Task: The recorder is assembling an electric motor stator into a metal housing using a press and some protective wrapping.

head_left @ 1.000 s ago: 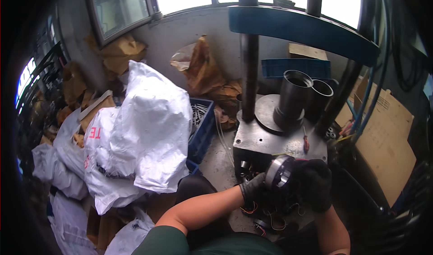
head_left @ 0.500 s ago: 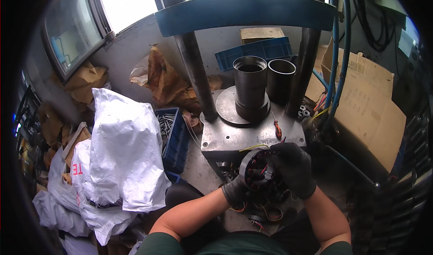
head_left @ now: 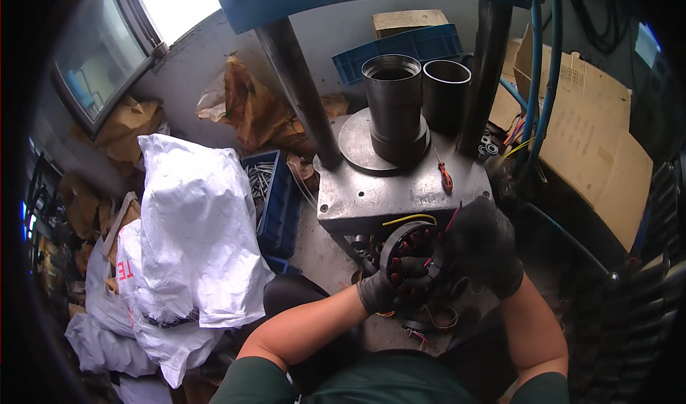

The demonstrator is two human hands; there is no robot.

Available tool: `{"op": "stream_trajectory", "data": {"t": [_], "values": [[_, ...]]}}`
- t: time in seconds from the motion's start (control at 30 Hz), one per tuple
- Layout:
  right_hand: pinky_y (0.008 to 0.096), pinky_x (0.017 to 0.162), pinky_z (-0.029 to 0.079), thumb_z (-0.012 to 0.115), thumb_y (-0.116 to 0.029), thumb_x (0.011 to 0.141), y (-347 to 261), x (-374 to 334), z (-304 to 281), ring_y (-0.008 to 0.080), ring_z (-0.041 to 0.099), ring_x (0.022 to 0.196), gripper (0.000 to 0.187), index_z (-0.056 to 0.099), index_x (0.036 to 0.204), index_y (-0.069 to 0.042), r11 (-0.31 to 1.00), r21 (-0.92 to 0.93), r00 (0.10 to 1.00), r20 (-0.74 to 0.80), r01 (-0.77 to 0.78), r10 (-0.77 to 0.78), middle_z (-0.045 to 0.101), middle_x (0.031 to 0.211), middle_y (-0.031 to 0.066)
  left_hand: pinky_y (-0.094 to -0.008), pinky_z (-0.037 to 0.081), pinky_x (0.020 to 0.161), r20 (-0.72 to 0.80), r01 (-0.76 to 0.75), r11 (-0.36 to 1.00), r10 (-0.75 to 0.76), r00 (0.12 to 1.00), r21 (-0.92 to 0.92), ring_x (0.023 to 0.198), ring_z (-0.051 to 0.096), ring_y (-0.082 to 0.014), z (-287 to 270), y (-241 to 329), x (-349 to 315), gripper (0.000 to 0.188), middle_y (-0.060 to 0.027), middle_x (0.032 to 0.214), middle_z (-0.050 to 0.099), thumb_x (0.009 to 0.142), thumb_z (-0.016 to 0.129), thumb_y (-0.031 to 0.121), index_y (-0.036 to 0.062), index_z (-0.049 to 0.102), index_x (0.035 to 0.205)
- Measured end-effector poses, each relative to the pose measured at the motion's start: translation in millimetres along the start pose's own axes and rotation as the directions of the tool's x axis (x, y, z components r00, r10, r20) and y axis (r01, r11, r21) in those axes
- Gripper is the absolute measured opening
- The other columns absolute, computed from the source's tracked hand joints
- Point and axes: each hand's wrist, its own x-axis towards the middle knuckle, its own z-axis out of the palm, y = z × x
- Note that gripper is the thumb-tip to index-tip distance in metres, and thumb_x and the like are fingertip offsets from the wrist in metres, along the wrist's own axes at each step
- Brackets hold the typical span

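Below the front edge of the press bed, a ring-shaped motor stator (head_left: 391,256) with dark red windings is held up and tilted. My left hand (head_left: 376,290), in a black glove, grips it from the lower left, with fingers reaching into its middle. A yellow wire (head_left: 409,219) sticks out over its top and a red wire (head_left: 454,217) rises at its upper right. Close beside that red wire is my right hand (head_left: 488,247), also black-gloved, its fingers curled; what they pinch is lost in the dark. More stators with wires (head_left: 421,325) lie below, partly hidden.
A steel press bed (head_left: 400,195) carries a screwdriver (head_left: 445,177), a round plate and a metal cylinder (head_left: 391,107), with another tube (head_left: 446,93) behind. White sacks (head_left: 196,225) and a blue crate of metal pins (head_left: 279,211) stand left; a cardboard box (head_left: 586,132) stands right.
My right hand has moved right and slightly up, away from the stator's face, baring more of its windings. The red wire now stands up. My head view has tilted down a little.
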Motion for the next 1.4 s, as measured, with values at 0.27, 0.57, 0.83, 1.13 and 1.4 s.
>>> {"op": "stream_trajectory", "data": {"t": [0.27, 0.57, 0.83, 1.13, 1.4], "values": [[0.0368, 0.077, 0.058, 0.07, 0.003, 0.086, 12.9, -19.2, -29.9, 0.0252, 0.072, 0.091, 0.021, 0.068, 0.106, -0.003, 0.867, 0.299, 0.859, 0.452, -0.4, 0.24, 0.071, 0.104, 0.0116, -0.0433, 0.052, 0.109, 0.164, 0.189, 0.097, -0.22, 0.962, -0.977, 0.12, 0.065, -0.0242, -26.0, 47.0, 31.4, 0.043, -0.0108, 0.136, 0.063, 0.103, 0.063, 0.024, 0.0061, 0.056, 0.141], [0.0392, 0.108, 0.05, 0.076, -0.009, 0.092, 2.2, -43.4, 5.5, 0.0235, 0.061, 0.129, 0.07, 0.044, 0.155, -0.012, 0.307, 0.754, 0.784, 0.417, -0.581, 0.459, 0.06, 0.143, 0.0115, -0.0347, 0.052, 0.104, -0.287, 0.049, 0.596, -0.456, 0.842, -0.802, 0.115, 0.065, -0.0217, -28.2, 36.7, 44.1, 0.063, -0.0077, 0.125, 0.065, 0.095, 0.073, 0.04, 0.0061, 0.053, 0.145], [0.0474, 0.116, 0.047, 0.061, -0.034, 0.098, 19.2, -40.4, 31.3, 0.0299, 0.056, 0.139, 0.067, 0.044, 0.153, 0.002, -0.236, 0.908, 0.719, 0.418, -0.346, 0.555, 0.057, 0.148, 0.0171, -0.037, 0.045, 0.112, -0.493, 0.309, 0.901, -0.129, 0.86, 0.304, 0.129, 0.054, -0.0233, -25.7, 84.5, 77.1, 0.049, -0.0132, 0.142, 0.054, 0.104, 0.062, 0.018, 0.0015, 0.051, 0.149], [0.0533, 0.116, 0.047, 0.06, -0.023, 0.092, 24.6, -42.2, 33.4, 0.0374, 0.061, 0.132, 0.064, 0.048, 0.15, 0.002, -0.306, 0.89, 0.679, 0.456, -0.338, 0.575, 0.058, 0.145, 0.0238, -0.0332, 0.057, 0.091, -0.528, 0.112, 0.834, -0.44, 0.727, -0.541, 0.098, 0.069, -0.0169, -33.1, 74.6, 88.3, 0.035, -0.0094, 0.11, 0.071, 0.097, 0.07, 0.009, -0.0013, 0.063, 0.129], [0.0516, 0.111, 0.052, 0.057, -0.045, 0.102, 22.5, -34.1, 21.2, 0.036, 0.064, 0.127, 0.064, 0.051, 0.148, -0.001, -0.177, 0.9, 0.643, 0.411, -0.398, 0.646, 0.059, 0.145, 0.0224, -0.0344, 0.057, 0.095, -0.384, -0.003, 0.693, -0.396, 0.834, -0.721, 0.103, 0.07, -0.0199, -37.0, 93.3, 85.9, 0.034, -0.0092, 0.112, 0.071, 0.095, 0.069, 0.004, 0.0009, 0.066, 0.129]]}}
